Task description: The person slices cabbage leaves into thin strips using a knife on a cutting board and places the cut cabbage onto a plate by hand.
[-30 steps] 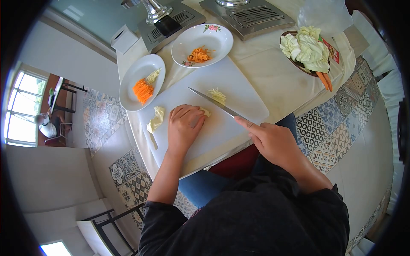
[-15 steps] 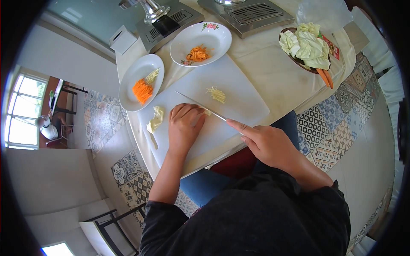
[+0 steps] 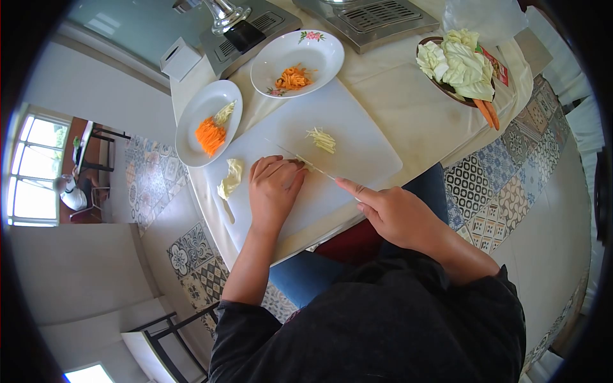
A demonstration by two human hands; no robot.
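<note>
My right hand (image 3: 399,214) grips a knife (image 3: 324,173), its index finger stretched along the top toward the blade. The thin blade lies slanted just beyond the fingertips of my left hand (image 3: 274,191). Those fingers are curled down on a small piece of cabbage, mostly hidden beneath them; pale bits (image 3: 309,165) show beside the blade. Both hands work over a white cutting board (image 3: 364,137). A small heap of cabbage strips (image 3: 321,140) lies beyond the knife. Left of my left hand rests a loose cabbage leaf piece (image 3: 230,179).
An oval plate (image 3: 185,137) holds shredded carrot and cabbage. Behind the board stands a flowered bowl (image 3: 329,54) with carrot shreds. A brown bowl (image 3: 434,80) at right carries cabbage leaves (image 3: 463,64) and carrots (image 3: 488,115). Metal stoves (image 3: 377,22) line the back.
The knife blade has tilted and now looks thinner, edge-on, beside my left fingertips. Both hands stay nearly in place; the whole view has shifted slightly.
</note>
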